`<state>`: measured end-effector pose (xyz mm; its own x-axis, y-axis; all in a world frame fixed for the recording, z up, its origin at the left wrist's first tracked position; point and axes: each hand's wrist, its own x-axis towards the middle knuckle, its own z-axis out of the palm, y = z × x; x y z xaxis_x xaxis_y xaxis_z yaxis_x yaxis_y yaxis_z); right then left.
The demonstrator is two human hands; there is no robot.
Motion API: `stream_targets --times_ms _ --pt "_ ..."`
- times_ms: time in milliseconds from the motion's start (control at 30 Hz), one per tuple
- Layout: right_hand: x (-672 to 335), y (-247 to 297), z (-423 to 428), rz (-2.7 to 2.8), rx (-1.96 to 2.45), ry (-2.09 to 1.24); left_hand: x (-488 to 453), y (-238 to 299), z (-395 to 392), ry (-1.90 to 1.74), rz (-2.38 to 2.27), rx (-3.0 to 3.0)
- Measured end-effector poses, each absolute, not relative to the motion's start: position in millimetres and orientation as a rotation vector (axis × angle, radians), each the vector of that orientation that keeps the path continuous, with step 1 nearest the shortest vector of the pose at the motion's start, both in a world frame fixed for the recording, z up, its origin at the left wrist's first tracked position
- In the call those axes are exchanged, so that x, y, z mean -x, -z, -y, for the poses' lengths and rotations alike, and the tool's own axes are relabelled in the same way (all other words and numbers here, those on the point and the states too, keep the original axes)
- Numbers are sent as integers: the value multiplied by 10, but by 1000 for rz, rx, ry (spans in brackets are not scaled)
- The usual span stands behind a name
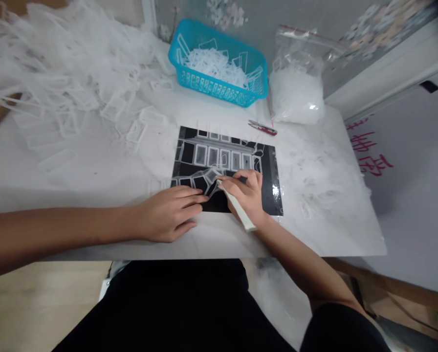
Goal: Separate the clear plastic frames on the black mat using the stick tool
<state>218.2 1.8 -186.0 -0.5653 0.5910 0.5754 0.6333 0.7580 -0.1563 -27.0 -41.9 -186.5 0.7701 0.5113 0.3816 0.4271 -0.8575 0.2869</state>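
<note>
A translucent, whitish plastic strip of linked rectangular frames (212, 173) lies across the lower part of a glossy black rectangular sheet (268, 181) on the white tabletop (219, 242). The strip looks thin and flexible; its thin outlines show sharply against the black, and it bends upward into a peak near the hands, its left end running past the sheet's edge. Further rows of similar pale frames (207, 155) lie above it, straighter, some windows greyish and cloudy, others dark.

The left hand (171, 215) lies flat, fingers extended and little spread, fingertips at the strip. The right hand (246, 195) is closed around a long, off-white, flat-sided stick tool (242, 213), its tip at the strip, close to the left fingertips. Whether the tip touches the plastic I cannot tell.
</note>
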Motion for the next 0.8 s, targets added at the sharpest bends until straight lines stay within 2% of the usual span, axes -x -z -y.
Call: stream_targets --times_ms 300,600,800 --pt "-2253 1711 -119 1975 968 -650 314 1826 357 -704 -701 -2810" --pt "-2389 1632 -110 1677 1090 -887 216 1845 301 -594 -949 -2826" --pt "-2326 1675 -148 1517 1159 -1300 230 1837 276 -567 -867 -2894"
